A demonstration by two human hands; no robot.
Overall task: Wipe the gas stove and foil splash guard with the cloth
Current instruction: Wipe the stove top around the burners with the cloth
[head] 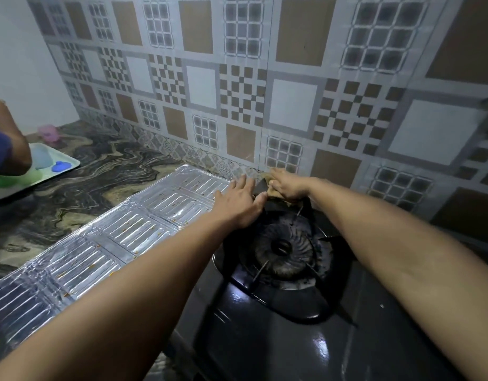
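Observation:
The black gas stove (278, 339) fills the lower middle, its round burner (284, 247) under a black pan support. A silver foil splash guard (105, 243) with ribbed panels and small orange stains lies flat along the stove's left side. My right hand (288, 182) presses a brownish cloth (274, 192) onto the stove's far corner by the wall; most of the cloth is hidden under the hand. My left hand (238, 202) rests with straight fingers on the guard's far end at the stove's edge.
A patterned tiled wall (265, 92) rises right behind the stove. The marbled counter (86, 182) stretches to the left, with a pale tray (70, 165) of blue and green items and a pink cup (48, 134). Another person's arm (9, 138) is at the left edge.

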